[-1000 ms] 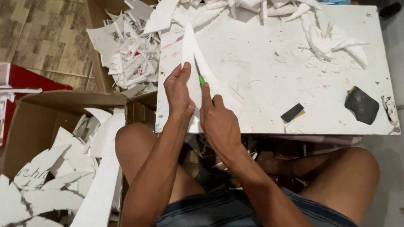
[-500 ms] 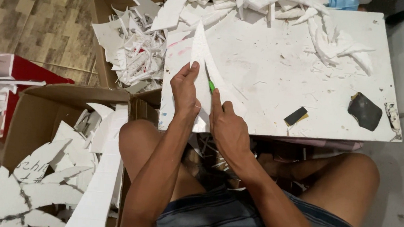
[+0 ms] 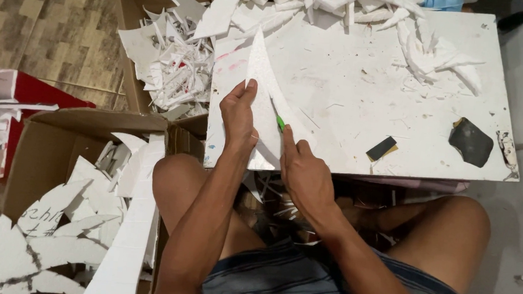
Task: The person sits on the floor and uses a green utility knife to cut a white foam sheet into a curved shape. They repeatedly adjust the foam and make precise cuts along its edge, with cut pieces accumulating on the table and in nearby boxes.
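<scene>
A long pointed piece of white foam sheet (image 3: pixel 262 78) lies on the white work board (image 3: pixel 364 105), its tip pointing away from me. My left hand (image 3: pixel 240 115) presses flat on the foam's near part, holding it down. My right hand (image 3: pixel 304 172) grips a small green-handled cutter (image 3: pixel 280 123), its tip against the foam's right edge just beside my left hand. My knees sit under the board's near edge.
Curved white foam cutouts (image 3: pixel 372 6) pile along the board's far edge. A dark block (image 3: pixel 381 148) and a black pad (image 3: pixel 471 142) lie at its right. A cardboard box of scraps (image 3: pixel 157 52) stands at left; another box with leaf-shaped foam (image 3: pixel 70 200) and a red box (image 3: pixel 2 120) sit nearer.
Both hands stay on the foam piece; the right hand with the cutter has drawn slightly nearer along the foam's edge. The view has shifted a little.
</scene>
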